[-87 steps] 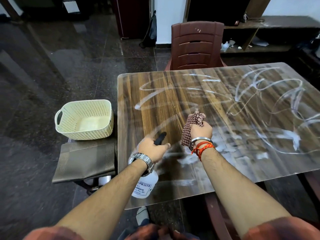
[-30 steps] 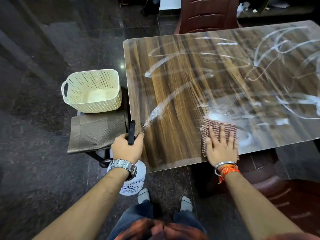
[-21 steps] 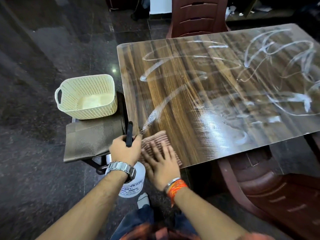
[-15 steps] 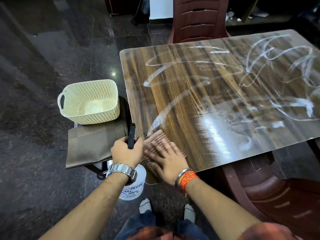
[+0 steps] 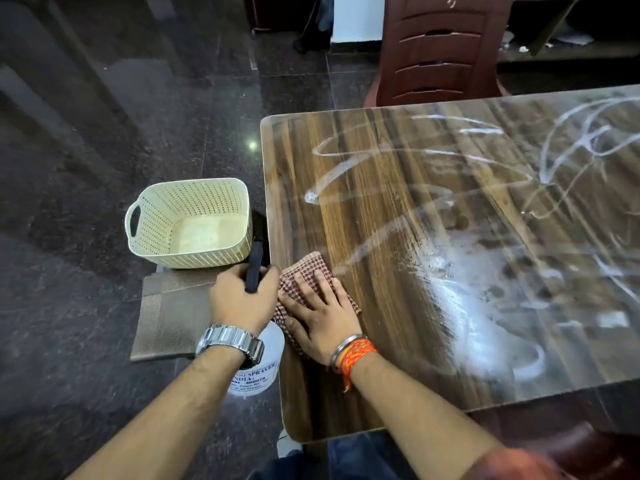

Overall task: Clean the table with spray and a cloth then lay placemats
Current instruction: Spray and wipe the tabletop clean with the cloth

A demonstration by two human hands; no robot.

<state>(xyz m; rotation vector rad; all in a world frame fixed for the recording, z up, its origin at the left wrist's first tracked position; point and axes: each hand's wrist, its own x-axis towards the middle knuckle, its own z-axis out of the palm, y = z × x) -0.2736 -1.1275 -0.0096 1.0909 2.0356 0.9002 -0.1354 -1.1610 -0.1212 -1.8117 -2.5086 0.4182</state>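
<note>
A wood-grain table (image 5: pixel 398 209) is streaked with white foam lines and wet smears. My right hand (image 5: pixel 320 315) lies flat with spread fingers on a red checked cloth (image 5: pixel 306 271) near the table's left edge. My left hand (image 5: pixel 242 296) grips the black handle of a white spray bottle (image 5: pixel 258 372), held just off the table's left edge beside the cloth. Brown placemats (image 5: pixel 166 317) lie stacked on a low stand left of the table, partly under my left hand.
A cream perforated basket (image 5: pixel 190 223) stands on the stand behind the placemats. A maroon plastic chair (image 5: pixel 440 50) is at the table's far side; another chair (image 5: pixel 571 441) shows at the near right. Dark polished floor lies to the left.
My right hand swept the cloth from the table's near-middle leftward to the left edge, leaving a wet wiped band. My left hand kept holding the spray bottle beside the table.
</note>
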